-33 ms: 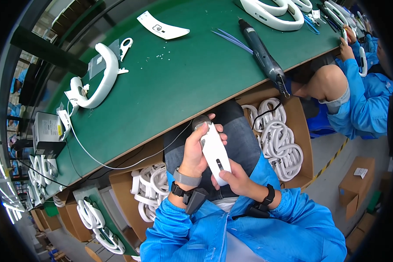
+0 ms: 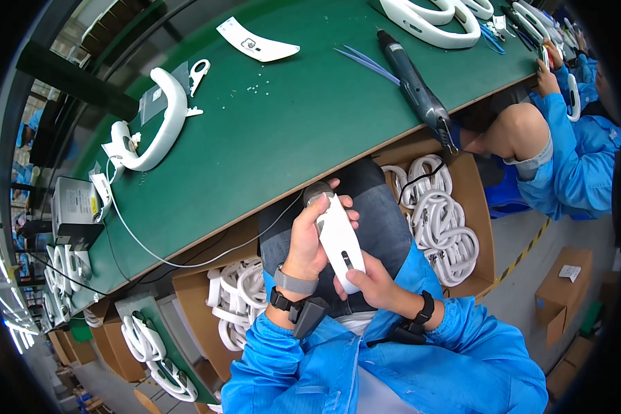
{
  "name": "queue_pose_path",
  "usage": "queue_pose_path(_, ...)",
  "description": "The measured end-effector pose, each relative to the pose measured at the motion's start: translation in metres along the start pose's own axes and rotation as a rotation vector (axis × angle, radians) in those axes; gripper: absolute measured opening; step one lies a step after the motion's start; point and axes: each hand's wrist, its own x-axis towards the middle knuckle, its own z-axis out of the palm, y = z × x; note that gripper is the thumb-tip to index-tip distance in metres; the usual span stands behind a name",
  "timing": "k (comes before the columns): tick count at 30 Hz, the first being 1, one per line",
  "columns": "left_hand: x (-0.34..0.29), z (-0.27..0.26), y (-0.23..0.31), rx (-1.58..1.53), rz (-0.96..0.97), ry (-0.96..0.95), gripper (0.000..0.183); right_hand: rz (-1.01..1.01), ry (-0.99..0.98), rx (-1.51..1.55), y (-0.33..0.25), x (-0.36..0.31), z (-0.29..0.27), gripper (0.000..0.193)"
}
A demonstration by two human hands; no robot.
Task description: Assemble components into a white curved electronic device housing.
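Over my lap, I hold a long white plastic housing [image 2: 339, 238] with a dark slot near its lower end. My left hand [image 2: 309, 238] is wrapped round its upper part, the thumb lying on top. Beside those fingers, a dark grey rounded piece [image 2: 318, 191] shows; whether it joins the housing is hidden. My right hand [image 2: 371, 281] pinches the lower end, thumb by the slot. A thin white cable [image 2: 186, 265] runs from the table to near my left hand. On the table, closest to me, lies a dark electric screwdriver [image 2: 417, 90] with blue tweezers [image 2: 369, 62] alongside.
The green table [image 2: 255, 159] carries a curved white housing [image 2: 169, 127], a curved white panel [image 2: 255, 45] and small white bits. Cardboard boxes with white looped parts [image 2: 445, 234] stand by both my legs. At the right sits a co-worker in a blue jacket [image 2: 579, 165].
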Motion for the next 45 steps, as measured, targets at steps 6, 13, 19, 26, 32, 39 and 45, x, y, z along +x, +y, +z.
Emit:
queue_pose_path(6,-0.009,0.008,0.003,0.111,0.079,0.094,0.053,-0.001,-0.003,-0.034,-0.001,0.002,0.003,0.030)
queue_pose_path(13,-0.010,-0.001,0.000,0.150,0.112,0.062,0.046,-0.010,-0.020,-0.037,-0.001,0.004,0.004,0.032)
queue_pose_path(19,-0.010,-0.002,-0.001,0.146,0.123,0.106,0.039,0.015,0.004,-0.083,-0.001,0.005,0.005,0.030)
queue_pose_path(26,-0.008,-0.003,-0.005,0.145,0.124,0.100,0.040,0.026,0.038,-0.028,0.000,0.004,0.005,0.031)
queue_pose_path(32,-0.008,-0.009,-0.006,0.110,0.084,0.136,0.042,0.037,0.045,-0.049,0.003,0.003,0.004,0.030)
queue_pose_path(39,-0.011,-0.002,-0.006,0.151,0.146,0.119,0.039,0.047,0.057,-0.049,0.002,0.003,0.005,0.032)
queue_pose_path(45,-0.011,-0.002,-0.006,0.140,0.136,0.141,0.035,0.040,0.036,-0.061,0.002,0.003,0.004,0.035)
